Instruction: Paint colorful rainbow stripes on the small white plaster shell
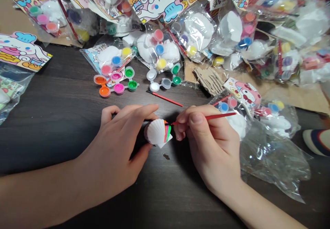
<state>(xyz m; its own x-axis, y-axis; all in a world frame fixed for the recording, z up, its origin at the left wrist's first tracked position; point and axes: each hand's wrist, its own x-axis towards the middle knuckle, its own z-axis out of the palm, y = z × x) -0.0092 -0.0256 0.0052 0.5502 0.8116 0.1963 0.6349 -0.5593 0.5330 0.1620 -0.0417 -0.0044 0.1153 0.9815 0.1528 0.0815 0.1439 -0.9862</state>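
Note:
A small white shell figure (156,132) lies at the centre, with orange, pink and green stripes on its right part. My left hand (123,136) holds its left side between thumb and fingers. In my right hand (208,136) is a red paintbrush (219,116), its dark tip touching the striped part near the top. Behind the shell lies a second red brush (167,99). Open paint pots with orange, pink and green (119,88) stand behind my left hand, and pots with white, grey and green (165,83) are to their right.
Clear bags with white figures and paint pots (198,29) crowd the back of the dark table (64,119). Torn cardboard (210,81) lies behind my right hand. At the right are a crumpled clear bag (275,160) and a striped round object (317,141); another bag (10,88) is far left.

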